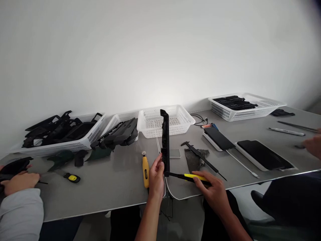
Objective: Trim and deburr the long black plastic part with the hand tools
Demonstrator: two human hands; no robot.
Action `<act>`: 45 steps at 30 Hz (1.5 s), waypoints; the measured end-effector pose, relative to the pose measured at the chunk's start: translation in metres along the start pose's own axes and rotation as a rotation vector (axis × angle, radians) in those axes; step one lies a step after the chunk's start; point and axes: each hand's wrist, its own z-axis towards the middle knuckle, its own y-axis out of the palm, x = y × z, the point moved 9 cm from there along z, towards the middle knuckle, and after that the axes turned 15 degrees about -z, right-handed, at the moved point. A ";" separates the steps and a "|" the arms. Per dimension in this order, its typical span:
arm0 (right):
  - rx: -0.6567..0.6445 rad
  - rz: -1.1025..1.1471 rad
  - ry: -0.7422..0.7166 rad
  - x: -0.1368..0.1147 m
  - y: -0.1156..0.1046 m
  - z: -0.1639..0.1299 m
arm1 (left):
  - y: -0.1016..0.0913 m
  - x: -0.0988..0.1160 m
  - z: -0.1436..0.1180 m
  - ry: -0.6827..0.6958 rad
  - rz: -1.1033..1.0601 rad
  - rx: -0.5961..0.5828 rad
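Note:
A long black plastic trim piece (165, 140) stands upright in my left hand (157, 174), whose fingers wrap round its lower part. My right hand (212, 189) is closed on a yellow and black utility knife (197, 176). The knife's dark blade end reaches left to the bottom end of the trim piece; whether it touches is hard to tell. Left of my left hand lies a yellow tool with a round metal tip (145, 170). A black caliper (199, 157) rests over a dark crumpled sheet (192, 160) beyond my right hand.
White baskets line the wall: one with black parts (94, 135), one behind the trim piece (147, 132), one at right (230, 115). Two phone-like dark slabs (220, 139) (265, 155) lie right. Co-workers' hands show at left (22, 182) and right (313, 145). A screwdriver (71, 177) lies left.

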 end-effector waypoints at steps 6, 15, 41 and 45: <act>0.082 -0.017 0.004 0.002 -0.003 -0.002 | 0.001 -0.002 0.002 -0.014 -0.086 0.023; 0.175 -0.048 0.093 0.007 -0.007 0.001 | 0.006 -0.003 -0.003 -0.037 0.021 0.001; 0.131 -0.024 -0.096 -0.002 -0.005 0.004 | 0.018 -0.004 -0.003 -0.039 0.204 -0.084; 0.061 -0.011 -0.052 0.002 -0.003 0.005 | 0.017 -0.004 -0.003 -0.025 0.205 -0.083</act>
